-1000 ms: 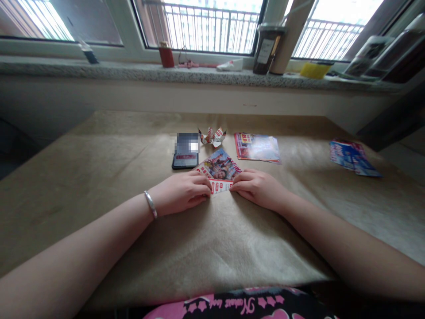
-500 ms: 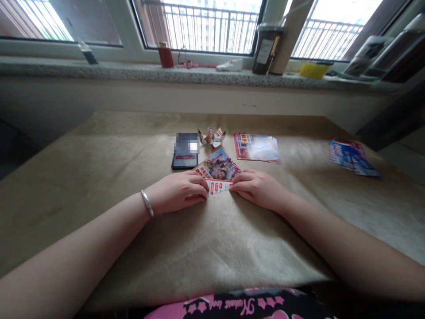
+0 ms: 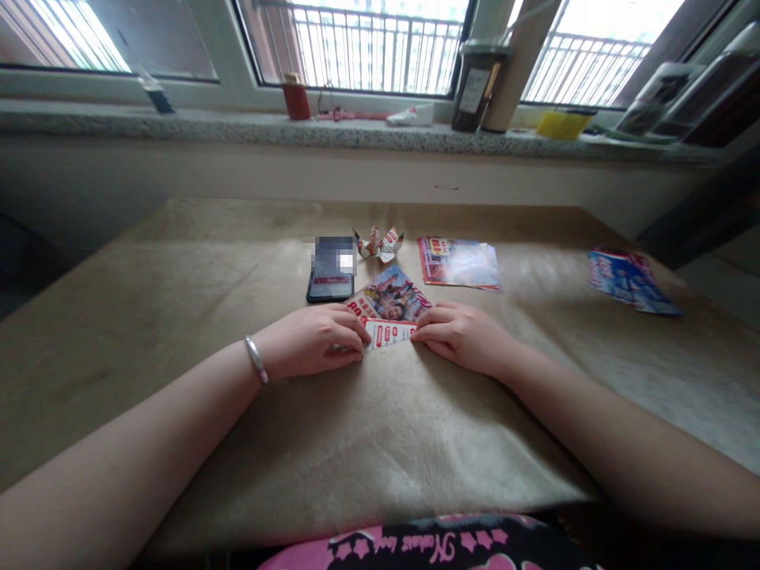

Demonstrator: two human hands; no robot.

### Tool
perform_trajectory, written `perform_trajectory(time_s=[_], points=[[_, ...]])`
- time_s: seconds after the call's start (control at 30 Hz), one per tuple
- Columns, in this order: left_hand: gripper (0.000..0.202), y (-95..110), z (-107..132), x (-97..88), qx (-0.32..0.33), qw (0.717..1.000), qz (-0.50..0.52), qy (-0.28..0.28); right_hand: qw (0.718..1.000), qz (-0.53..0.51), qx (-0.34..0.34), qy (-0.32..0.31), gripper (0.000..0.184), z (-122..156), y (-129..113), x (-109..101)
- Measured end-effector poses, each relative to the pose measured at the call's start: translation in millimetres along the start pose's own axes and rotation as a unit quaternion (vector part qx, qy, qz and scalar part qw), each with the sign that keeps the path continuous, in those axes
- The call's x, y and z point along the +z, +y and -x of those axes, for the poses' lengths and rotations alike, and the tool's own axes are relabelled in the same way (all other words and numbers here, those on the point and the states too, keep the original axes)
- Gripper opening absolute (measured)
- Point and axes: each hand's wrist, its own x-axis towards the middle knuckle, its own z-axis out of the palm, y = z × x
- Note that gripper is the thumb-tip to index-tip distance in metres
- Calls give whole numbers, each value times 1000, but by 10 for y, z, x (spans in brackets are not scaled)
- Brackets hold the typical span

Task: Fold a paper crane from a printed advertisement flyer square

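A printed paper sheet (image 3: 389, 294) lies on the table, its near edge folded up into a white strip with red labels. My left hand (image 3: 321, 336), with a silver bangle at the wrist, pinches the left end of this fold. At the right end, my right hand (image 3: 460, 336) has its fingers closed on the paper's edge. Both thumbs are partly hidden. Just beyond the sheet stands a small folded paper figure (image 3: 381, 245) with pointed tips. A phone (image 3: 330, 273) rests to its left, its screen partly blurred out.
A stack of printed sheets (image 3: 460, 264) lies behind my right hand. More blue and red leaflets (image 3: 632, 281) are at the far right of the brown-covered table (image 3: 178, 317). On the stone windowsill (image 3: 226, 131) stand a red container (image 3: 295, 99) and a dark-lidded jar (image 3: 475, 87).
My left hand has slid slightly left along the fold, uncovering a little more of the white strip. The right hand and the other things stay nearly in place.
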Motion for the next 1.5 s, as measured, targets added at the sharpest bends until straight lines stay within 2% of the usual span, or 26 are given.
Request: perform_trajectory(time_s=[0.23,0.63,0.83,1.13,1.5], points=[[18,-22,12,10,-4,1000,21,6,1000,7,-1,-10,23,2,-7,-16],[17,1,-10,37,-13,1000,5,15,996,41,-14,-76,29,-33,-54,-28],[19,102,-54,49,1,997,-76,34,997,37,-9,-73,29,-57,-66,-47],[17,35,-20,4,-7,1000,-1,5,998,14,8,-62,28,3,-6,-88],[14,31,-25,15,-19,1000,15,20,998,9,44,-53,26,108,138,-158]])
